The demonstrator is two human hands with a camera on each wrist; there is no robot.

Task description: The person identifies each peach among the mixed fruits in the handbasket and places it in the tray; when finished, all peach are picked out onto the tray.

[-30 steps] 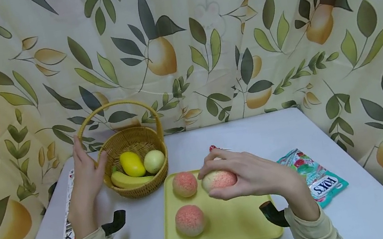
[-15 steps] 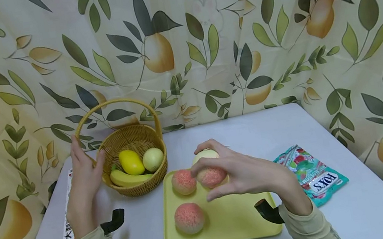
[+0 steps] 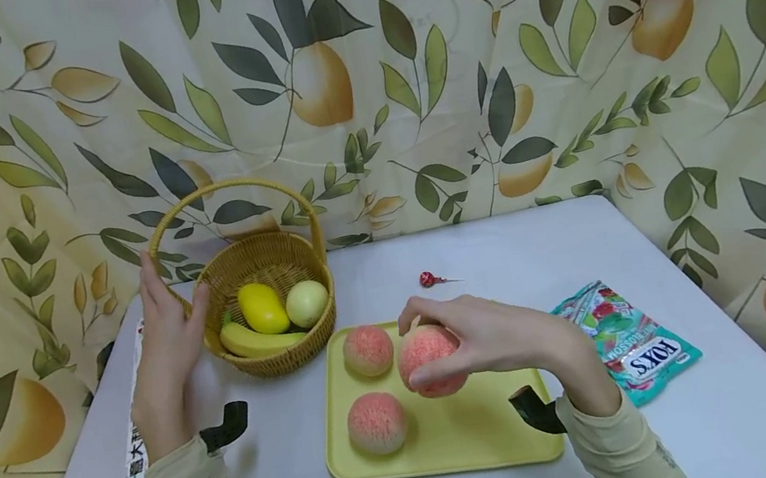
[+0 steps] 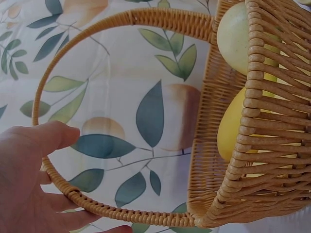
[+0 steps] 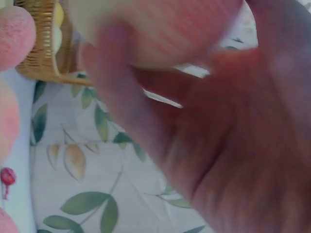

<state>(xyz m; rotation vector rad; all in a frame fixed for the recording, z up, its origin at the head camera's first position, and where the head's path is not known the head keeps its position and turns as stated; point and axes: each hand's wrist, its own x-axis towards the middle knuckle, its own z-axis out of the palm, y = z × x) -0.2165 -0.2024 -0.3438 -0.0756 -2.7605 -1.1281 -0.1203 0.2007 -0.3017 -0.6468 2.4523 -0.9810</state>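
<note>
In the head view, my right hand (image 3: 479, 337) grips a pink peach (image 3: 432, 362) over the yellow tray (image 3: 478, 443), thumb in front and fingers over the top. In the right wrist view this peach (image 5: 170, 29) is blurred. Two more peaches, a rear one (image 3: 368, 350) and a front one (image 3: 377, 423), lie on the tray's left side. My left hand (image 3: 169, 334) rests against the left of the wicker basket (image 3: 282, 363). The left wrist view shows the basket's handle (image 4: 97, 206) between thumb and straight fingers. Inside are a banana (image 3: 259, 342), a yellow mango-like fruit (image 3: 263, 308) and a pale green round fruit (image 3: 307, 303).
A red-wrapped lollipop (image 3: 428, 279) lies behind the tray. A teal FOX'S candy bag (image 3: 632, 345) is to the right, partly behind my right forearm. A white and red box (image 3: 136, 458) lies at the left, partly hidden by my left arm. A fruit-print curtain (image 3: 358, 91) hangs behind the table.
My right hand has turned the peach, so its pale yellow side has given way to pink. The lollipop has come into view again. My left hand stays at the basket.
</note>
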